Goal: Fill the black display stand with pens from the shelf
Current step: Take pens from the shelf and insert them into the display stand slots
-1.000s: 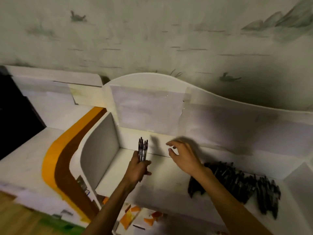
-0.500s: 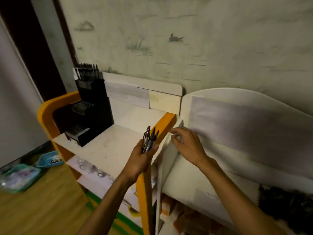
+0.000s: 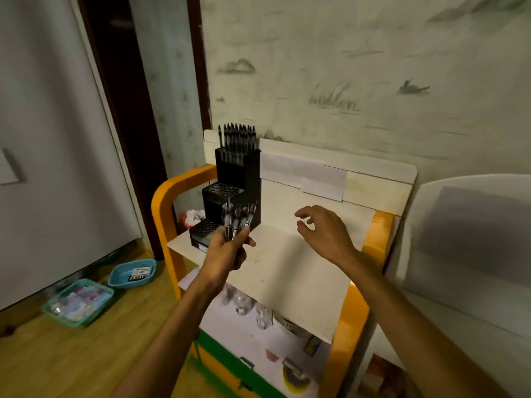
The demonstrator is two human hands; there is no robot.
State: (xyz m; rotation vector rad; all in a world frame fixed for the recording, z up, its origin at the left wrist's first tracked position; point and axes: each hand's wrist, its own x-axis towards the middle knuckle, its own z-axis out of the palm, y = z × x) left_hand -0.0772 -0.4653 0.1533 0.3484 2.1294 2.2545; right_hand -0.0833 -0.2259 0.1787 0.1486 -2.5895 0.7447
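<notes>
A black stepped display stand stands at the back left of a white shelf top. Its top tier holds a row of upright pens; the two lower perforated tiers look bare. My left hand grips a bunch of pens upright, just in front of the stand's lowest tier. My right hand hovers over the shelf top to the right of the stand, fingers loosely curled and holding nothing.
The shelf unit has an orange frame and a lower shelf with glass bottles. A white shelf unit stands to the right. A blue tray and a green tray lie on the wooden floor at left.
My view has swung left from the white shelf with the pen pile to the orange unit. My left hand carried the pens up to the black stand; my right hand came along, holding nothing.
</notes>
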